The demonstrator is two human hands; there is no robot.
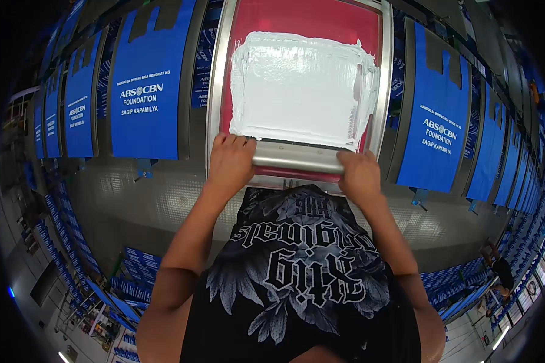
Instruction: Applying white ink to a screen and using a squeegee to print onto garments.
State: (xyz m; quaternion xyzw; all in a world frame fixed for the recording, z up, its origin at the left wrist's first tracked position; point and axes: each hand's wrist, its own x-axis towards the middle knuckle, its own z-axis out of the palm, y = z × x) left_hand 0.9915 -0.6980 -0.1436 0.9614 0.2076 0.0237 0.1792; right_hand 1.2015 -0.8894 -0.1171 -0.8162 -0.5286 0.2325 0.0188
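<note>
- Left grip (232,160) and right grip (360,172) clasp opposite ends of the metal bar (297,160), which lies between them.
- White paste (297,91) spreads just beyond both grips, inside the silver frame (217,78).

A row of grey panels (188,109) bears blue sheets (145,124) and a framed screen (303,18).

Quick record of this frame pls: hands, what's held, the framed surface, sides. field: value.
left_hand: left hand gripping left end of metal bar
right_hand: right hand gripping right end of same bar
bar_position: crosswise, at near edge of white paste
paste: thick, roughly rectangular, ridged edges
surface: red sheet inside metal frame
sides: rows of blue printed panels, left and right
</note>
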